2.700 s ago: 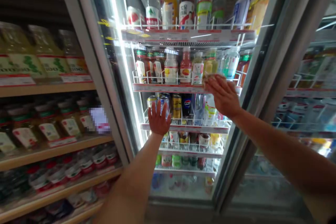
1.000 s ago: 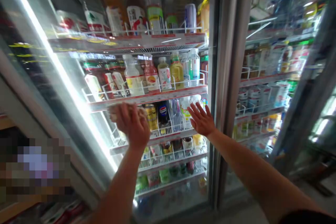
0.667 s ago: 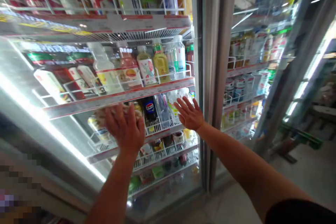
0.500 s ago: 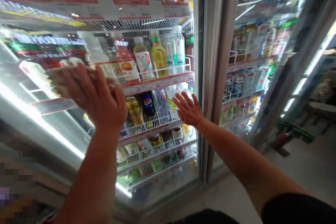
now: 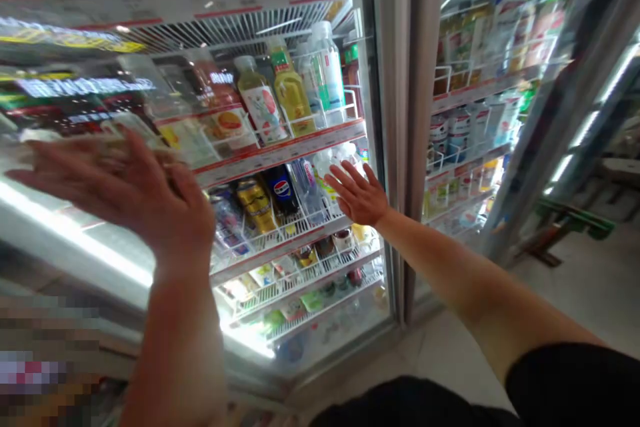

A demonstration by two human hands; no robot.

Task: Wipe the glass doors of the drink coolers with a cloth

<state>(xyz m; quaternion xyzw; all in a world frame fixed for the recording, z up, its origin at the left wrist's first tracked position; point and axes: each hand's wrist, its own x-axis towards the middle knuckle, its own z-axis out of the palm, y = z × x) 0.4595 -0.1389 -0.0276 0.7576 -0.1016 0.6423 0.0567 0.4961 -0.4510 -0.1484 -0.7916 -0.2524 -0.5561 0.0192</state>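
My left hand (image 5: 135, 203) lies flat against the glass door (image 5: 345, 330) of a drinks fridge, fingers stretched out and smeared by motion. Under its palm and fingers is a pale, blurred cloth (image 5: 107, 147), mostly hidden by the hand. My right hand (image 5: 361, 197) is spread on the same glass farther right, close to the metal door frame (image 5: 393, 147), and holds nothing. Behind the pane, a dark Pepsi bottle (image 5: 283, 190) and a gold can (image 5: 256, 203) stand between the two hands. A yellow drink bottle (image 5: 295, 97) is on the shelf above.
White wire shelves with red-edged price strips (image 5: 280, 153) hold rows of bottles behind the glass. A second glass-fronted fridge section (image 5: 470, 113) stands to the right. Beyond it a green-topped bench (image 5: 575, 220) stands on the pale floor. Bright light strips line the door edge.
My left hand has slid left along the glass with the cloth, its fingers turning leftward. My right hand stays at nearly the same place. The view has shifted slightly.
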